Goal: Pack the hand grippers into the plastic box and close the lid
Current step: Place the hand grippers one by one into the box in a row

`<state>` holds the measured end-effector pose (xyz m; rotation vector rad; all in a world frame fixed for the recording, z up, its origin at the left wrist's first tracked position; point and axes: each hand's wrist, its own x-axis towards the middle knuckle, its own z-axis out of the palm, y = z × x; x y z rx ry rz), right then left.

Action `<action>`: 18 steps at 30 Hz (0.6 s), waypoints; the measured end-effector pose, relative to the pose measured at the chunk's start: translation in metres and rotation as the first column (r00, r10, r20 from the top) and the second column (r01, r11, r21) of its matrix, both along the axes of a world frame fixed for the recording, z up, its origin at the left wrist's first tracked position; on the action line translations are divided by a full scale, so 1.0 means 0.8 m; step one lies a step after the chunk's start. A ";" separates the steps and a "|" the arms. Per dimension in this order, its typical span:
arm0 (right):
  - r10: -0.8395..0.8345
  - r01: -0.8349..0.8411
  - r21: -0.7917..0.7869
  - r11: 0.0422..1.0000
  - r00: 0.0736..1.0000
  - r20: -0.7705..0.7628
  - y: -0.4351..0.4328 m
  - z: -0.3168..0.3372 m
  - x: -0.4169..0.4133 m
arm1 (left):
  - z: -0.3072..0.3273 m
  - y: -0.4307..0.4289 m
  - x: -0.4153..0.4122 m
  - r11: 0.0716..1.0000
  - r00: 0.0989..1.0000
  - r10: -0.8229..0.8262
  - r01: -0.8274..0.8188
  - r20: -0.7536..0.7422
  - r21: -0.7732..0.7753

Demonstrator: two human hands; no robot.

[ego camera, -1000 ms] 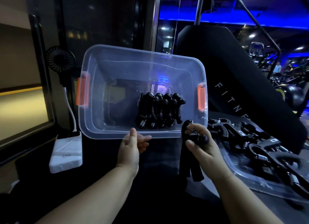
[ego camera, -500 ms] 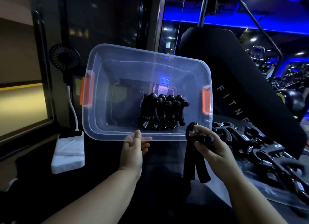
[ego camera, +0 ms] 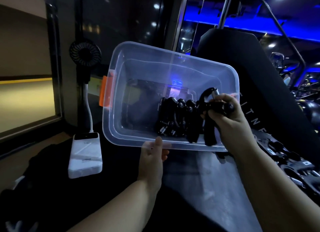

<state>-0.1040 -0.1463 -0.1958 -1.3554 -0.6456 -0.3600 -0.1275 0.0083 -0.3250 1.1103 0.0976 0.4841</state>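
Note:
A clear plastic box (ego camera: pixel 138 61) with orange latches is tipped up so its opening faces me. My left hand (ego camera: pixel 152 155) holds its near rim, thumb on the edge. Several black hand grippers (ego camera: pixel 174 117) stand in a row inside, right of the middle. My right hand (ego camera: pixel 225 117) grips one more black hand gripper (ego camera: pixel 207 110) by its top, inside the box at the right end of that row, handles pointing down. More black hand grippers (ego camera: pixel 292 164) lie on the surface at the right.
A white power bank (ego camera: pixel 85 155) lies left of the box, wired to a small black fan (ego camera: pixel 85 54) behind it. A black padded gym bench (ego camera: pixel 259 79) rises behind and to the right. A window frame runs along the left.
My right hand has carried the held gripper up from in front of the near rim into the box, beside the row. The box has shifted and tilted slightly.

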 end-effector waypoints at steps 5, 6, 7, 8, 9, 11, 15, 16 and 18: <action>-0.166 0.166 -0.308 0.937 0.986 0.028 0.052 0.001 0.044 | 0.006 -0.003 -0.003 0.996 1.000 0.023 -0.021 0.013 -0.092; -0.230 0.240 -0.385 0.891 0.970 0.075 0.064 -0.001 0.053 | 0.008 -0.003 -0.003 0.992 1.000 0.021 -0.020 0.010 -0.127; -0.289 0.316 -0.450 0.835 0.949 0.130 0.075 -0.004 0.062 | 0.009 -0.003 -0.003 0.986 1.000 0.017 -0.014 0.015 -0.166; -0.333 0.383 -0.504 0.775 0.924 0.189 0.086 -0.007 0.070 | 0.010 -0.003 -0.004 0.979 1.000 0.015 -0.010 0.021 -0.205; -0.352 0.427 -0.547 0.720 0.904 0.243 0.096 -0.010 0.077 | 0.010 -0.003 -0.003 0.973 1.000 0.018 -0.013 0.022 -0.232; -0.335 0.452 -0.617 0.644 0.892 0.303 0.113 -0.018 0.091 | 0.010 -0.003 -0.003 0.971 0.999 0.034 -0.031 0.009 -0.238; -0.314 0.448 -0.728 0.518 0.892 0.326 0.133 -0.028 0.117 | 0.007 -0.001 -0.002 0.972 0.999 0.040 -0.042 -0.011 -0.229; -0.318 0.451 -0.746 0.490 0.889 0.328 0.137 -0.028 0.123 | 0.007 -0.001 -0.002 0.975 0.999 0.037 -0.039 -0.014 -0.217; -0.333 0.456 -0.775 0.438 0.883 0.331 0.142 -0.028 0.132 | 0.005 0.000 -0.001 0.981 0.999 0.027 -0.030 -0.017 -0.193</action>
